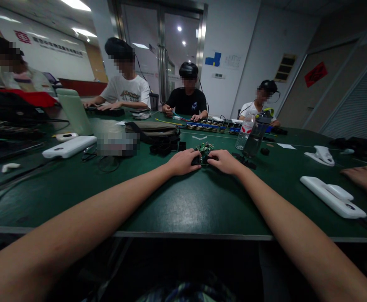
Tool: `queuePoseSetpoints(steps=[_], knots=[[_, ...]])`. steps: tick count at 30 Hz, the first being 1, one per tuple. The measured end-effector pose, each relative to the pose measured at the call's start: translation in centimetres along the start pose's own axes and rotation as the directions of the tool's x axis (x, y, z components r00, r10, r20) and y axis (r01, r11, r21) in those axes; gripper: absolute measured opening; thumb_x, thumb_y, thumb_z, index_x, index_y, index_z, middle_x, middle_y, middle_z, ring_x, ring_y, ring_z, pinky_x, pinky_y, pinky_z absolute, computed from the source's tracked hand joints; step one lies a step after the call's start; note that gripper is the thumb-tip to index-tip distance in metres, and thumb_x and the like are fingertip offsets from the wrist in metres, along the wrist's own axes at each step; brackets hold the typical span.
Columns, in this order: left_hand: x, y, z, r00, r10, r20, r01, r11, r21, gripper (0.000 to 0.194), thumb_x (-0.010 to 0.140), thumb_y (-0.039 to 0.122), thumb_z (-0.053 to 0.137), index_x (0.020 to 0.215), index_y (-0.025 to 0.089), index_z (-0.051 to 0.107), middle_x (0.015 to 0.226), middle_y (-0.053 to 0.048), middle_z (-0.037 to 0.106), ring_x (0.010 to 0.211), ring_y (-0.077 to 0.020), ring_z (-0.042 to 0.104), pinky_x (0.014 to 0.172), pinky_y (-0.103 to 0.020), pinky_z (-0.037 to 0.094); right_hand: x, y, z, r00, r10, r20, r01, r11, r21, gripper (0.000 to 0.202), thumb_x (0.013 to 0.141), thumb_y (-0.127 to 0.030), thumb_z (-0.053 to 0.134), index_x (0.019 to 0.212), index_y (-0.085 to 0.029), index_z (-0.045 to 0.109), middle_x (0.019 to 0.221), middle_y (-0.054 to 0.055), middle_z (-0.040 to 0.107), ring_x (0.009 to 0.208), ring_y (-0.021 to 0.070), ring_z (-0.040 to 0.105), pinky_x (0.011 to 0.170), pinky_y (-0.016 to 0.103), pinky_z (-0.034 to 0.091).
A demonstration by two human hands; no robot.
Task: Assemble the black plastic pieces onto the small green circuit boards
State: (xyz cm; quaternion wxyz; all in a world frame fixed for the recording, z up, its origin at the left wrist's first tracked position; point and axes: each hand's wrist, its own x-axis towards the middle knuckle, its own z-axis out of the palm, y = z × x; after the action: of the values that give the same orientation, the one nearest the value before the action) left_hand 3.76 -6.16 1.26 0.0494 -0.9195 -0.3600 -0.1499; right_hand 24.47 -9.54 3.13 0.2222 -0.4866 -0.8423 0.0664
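Both of my arms reach forward over the green table (183,201). My left hand (183,162) is closed, its thumb and fingers bent round a small black piece (197,160). Facing it, my right hand (223,162) pinches another dark piece (207,159), mostly covered by the fingers. Just beyond and between the hands is a small heap of green bits (205,147), which look like little circuit boards. Whether the two dark pieces touch or are one part cannot be made out. Several black open trays (163,147) stand just left of my left hand.
A clear water bottle (245,132) and a dark bottle (255,136) stand to the right. White power banks (69,147) lie left and right (331,197). A grey-brown bag (153,129) is behind the trays. Several people sit across; another person's hand (365,178) rests at right.
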Motion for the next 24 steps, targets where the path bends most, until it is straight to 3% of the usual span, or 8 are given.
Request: queuePoseSetpoints(steps=[24], knots=[[0.12,0.23,-0.08,0.998,-0.057,0.001,0.057,0.998,-0.036,0.034,0.082,0.039,0.061,0.112,0.022,0.059,0.109,-0.006,0.065,0.098,-0.0233,0.064,0.084,-0.031,0.050,0.02,-0.10,0.14,1.000,0.006,0.006,-0.005,0.998,-0.061,0.013,0.084,-0.021,0.058,0.075,-0.015,0.065,0.070,0.000,0.061,0.065,0.0113,0.047,0.064,0.023,0.028]])
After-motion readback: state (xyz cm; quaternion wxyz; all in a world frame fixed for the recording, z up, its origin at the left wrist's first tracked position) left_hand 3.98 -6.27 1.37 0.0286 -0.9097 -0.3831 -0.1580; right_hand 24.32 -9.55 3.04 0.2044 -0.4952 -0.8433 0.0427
